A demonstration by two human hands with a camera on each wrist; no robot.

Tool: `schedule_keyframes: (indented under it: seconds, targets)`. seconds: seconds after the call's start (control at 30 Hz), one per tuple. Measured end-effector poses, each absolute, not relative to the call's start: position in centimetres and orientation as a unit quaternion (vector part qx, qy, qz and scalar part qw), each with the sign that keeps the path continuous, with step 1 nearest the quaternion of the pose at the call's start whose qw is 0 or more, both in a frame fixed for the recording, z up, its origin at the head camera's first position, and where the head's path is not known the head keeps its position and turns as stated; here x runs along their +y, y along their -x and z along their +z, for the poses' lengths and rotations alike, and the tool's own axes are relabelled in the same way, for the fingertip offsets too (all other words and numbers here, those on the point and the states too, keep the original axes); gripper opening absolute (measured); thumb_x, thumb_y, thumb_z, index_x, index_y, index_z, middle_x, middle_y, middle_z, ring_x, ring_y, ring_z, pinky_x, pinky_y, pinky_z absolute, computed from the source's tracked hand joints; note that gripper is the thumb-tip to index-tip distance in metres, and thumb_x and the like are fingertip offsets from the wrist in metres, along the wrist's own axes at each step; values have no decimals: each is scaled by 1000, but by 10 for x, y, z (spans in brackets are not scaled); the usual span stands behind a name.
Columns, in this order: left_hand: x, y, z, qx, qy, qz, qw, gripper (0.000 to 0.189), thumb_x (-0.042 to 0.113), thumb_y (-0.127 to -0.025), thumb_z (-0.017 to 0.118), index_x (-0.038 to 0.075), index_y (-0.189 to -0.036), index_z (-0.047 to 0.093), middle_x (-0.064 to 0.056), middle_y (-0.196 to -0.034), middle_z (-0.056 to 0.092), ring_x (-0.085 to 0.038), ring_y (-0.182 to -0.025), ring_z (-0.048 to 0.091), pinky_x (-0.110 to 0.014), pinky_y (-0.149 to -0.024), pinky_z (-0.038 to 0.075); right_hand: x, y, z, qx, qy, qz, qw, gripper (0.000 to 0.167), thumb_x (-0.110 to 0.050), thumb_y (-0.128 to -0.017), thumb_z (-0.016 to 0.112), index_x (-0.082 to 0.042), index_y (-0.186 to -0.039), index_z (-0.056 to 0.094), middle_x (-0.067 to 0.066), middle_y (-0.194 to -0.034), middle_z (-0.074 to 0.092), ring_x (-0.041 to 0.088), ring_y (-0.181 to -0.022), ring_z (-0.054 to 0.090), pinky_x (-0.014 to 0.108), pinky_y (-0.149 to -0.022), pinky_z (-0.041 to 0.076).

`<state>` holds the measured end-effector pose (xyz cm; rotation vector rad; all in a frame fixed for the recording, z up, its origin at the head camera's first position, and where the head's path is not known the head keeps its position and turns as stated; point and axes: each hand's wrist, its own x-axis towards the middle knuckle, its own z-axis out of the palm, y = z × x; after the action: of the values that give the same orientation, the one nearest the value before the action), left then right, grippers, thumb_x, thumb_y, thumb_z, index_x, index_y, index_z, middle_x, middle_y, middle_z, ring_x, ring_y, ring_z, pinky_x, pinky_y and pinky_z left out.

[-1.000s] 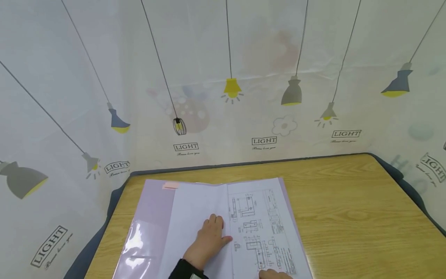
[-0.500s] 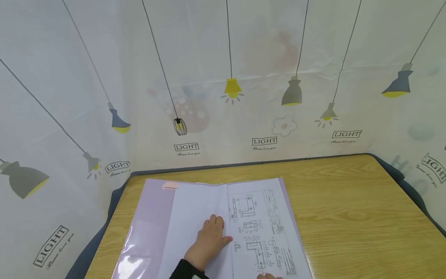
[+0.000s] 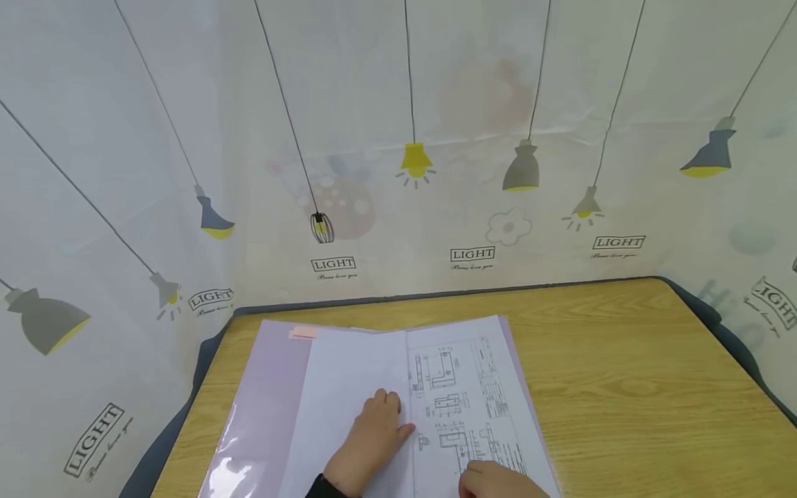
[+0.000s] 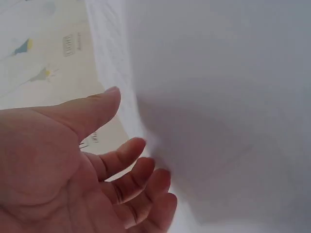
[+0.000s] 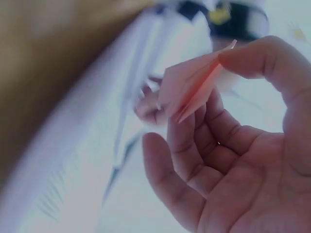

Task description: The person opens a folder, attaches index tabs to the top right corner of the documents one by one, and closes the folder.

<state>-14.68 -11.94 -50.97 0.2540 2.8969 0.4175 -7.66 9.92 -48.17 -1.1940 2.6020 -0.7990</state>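
An open lilac folder (image 3: 274, 387) with white sheets lies on the table. Its left page (image 3: 349, 360) is blank and the right page (image 3: 510, 387) carries technical drawings. My left hand (image 3: 373, 439) rests on the left page beside the fold, thumb reaching to the fold. In the left wrist view the fingers of that left hand (image 4: 97, 165) are loosely bent against the white paper. Over the lower right page is my right hand (image 3: 501, 481). In the right wrist view my right hand (image 5: 233, 150) pinches pink sticky notes (image 5: 192, 82) between thumb and fingers, the leaves slightly spread.
A pink sticky tab (image 3: 303, 333) sits at the folder's upper left edge. The wood-grain table (image 3: 641, 373) extends right of the folder. Behind and around it hangs a pale covering (image 3: 373, 69) printed with lamps, and a dark edge runs along the table's rim.
My right hand dipped toward the bottom edge, then came up over the lower drawing, covering part of it. The left hand has stayed at the fold, almost still.
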Motion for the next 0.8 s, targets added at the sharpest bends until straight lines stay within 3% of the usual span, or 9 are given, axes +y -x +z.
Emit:
schedule_keyframes:
  seconds: [0.07,0.17,0.33,0.47,0.63,0.8]
  targets:
    - [-120,142,-503,976,-95,169,97,37,39,-83,68,10,-104,56,0,-90,49,-13,-77,46,-30,-65,43,105,81,-464,889,326,-300,114,23,-39,-85,64,-19,-75,60,-18,-70,42,-4,-63,38,16,-57,38]
    - [-118,130,-489,956,-131,246,96,39,37,-83,70,16,-113,58,3,-95,54,-9,-81,50,-29,-70,45,114,88,-448,898,315,-298,69,13,-24,-79,72,-20,-79,59,-18,-75,44,-3,-69,39,17,-61,38]
    - [-109,107,-478,862,-208,453,96,52,35,-82,73,17,-127,55,1,-102,62,-8,-90,58,-27,-77,49,120,91,-440,900,311,-306,-21,26,-12,-67,76,-23,-79,56,-20,-78,44,-4,-70,38,15,-61,37]
    - [-100,93,-481,791,-260,553,38,38,23,-84,72,11,-119,63,-7,-101,68,-5,-88,61,-29,-75,52,119,92,-440,892,327,-302,-72,29,-10,-62,76,-23,-78,55,-20,-78,44,-4,-71,37,14,-61,36]
    - [-94,85,-483,771,-259,582,-15,24,17,-83,73,11,-106,69,-6,-93,70,-1,-81,57,-26,-70,53,117,92,-439,894,326,-302,-55,26,-11,-65,76,-23,-79,57,-19,-81,47,-4,-72,38,14,-62,37]
    - [-93,83,-483,775,-227,590,-3,24,20,-82,74,11,-104,70,-6,-92,70,-1,-80,57,-23,-71,52,117,93,-438,892,326,-311,-42,26,-13,-67,77,-23,-81,58,-19,-82,47,-3,-72,38,14,-60,37]
